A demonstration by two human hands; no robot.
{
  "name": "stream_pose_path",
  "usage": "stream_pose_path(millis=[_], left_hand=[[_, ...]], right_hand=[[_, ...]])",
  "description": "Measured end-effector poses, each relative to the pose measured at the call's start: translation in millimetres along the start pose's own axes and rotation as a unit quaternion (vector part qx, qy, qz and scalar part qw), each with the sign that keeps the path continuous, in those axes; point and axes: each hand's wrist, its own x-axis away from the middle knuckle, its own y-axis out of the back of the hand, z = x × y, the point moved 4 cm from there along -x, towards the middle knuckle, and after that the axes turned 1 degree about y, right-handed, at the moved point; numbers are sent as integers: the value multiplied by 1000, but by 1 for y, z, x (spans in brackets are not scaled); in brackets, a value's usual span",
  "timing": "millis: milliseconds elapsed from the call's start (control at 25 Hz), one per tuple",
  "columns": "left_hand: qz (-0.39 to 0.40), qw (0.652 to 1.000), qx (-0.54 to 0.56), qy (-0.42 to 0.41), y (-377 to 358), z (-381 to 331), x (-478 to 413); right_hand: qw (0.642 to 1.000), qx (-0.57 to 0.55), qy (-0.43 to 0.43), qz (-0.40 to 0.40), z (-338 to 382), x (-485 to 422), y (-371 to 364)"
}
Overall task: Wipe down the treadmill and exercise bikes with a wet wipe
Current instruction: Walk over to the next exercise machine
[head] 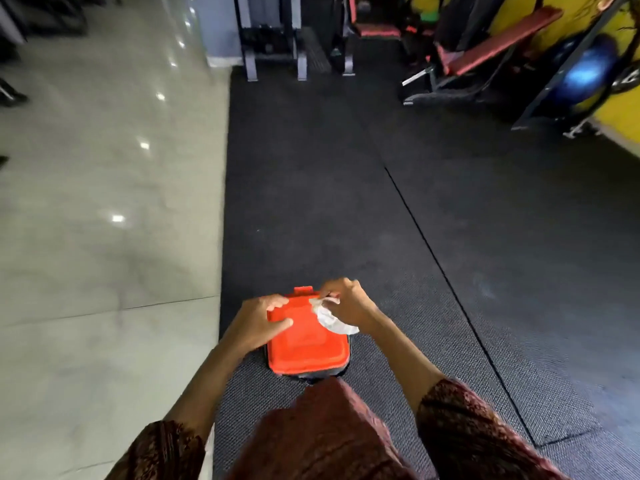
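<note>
An orange-lidded wipe container [306, 348] lies on the dark rubber floor mat just in front of me. My left hand [261, 320] grips the lid's left side, thumb lying across the top. My right hand [346, 303] pinches a white wet wipe [330, 318] at the lid's far right corner; the wipe hangs down under the palm. No treadmill or exercise bike is plainly in view.
Grey polished tile floor [104, 202] runs along the left of the black rubber mat [346, 188]. A grey machine frame [273, 39] stands far ahead, red-padded benches [485, 53] far right, and a blue exercise ball [585, 74] by the yellow wall.
</note>
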Motion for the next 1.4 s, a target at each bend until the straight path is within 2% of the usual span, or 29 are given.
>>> stream_pose_path(millis=[120,480,720,1400], left_hand=[[-31,999,-9,29,-5,8,-1],[-21,998,-11,51,-24,9,-39],[-43,995,-7,89,-19,18,-52],[-33,991,20,126,-24,14,-87]], right_hand=[[999,1,17,43,-1,-9,-6],[994,13,32,103,-28,-42,3],[988,20,41,146,-34,-69,-4],[983,35,30,180,-63,-97,-12]])
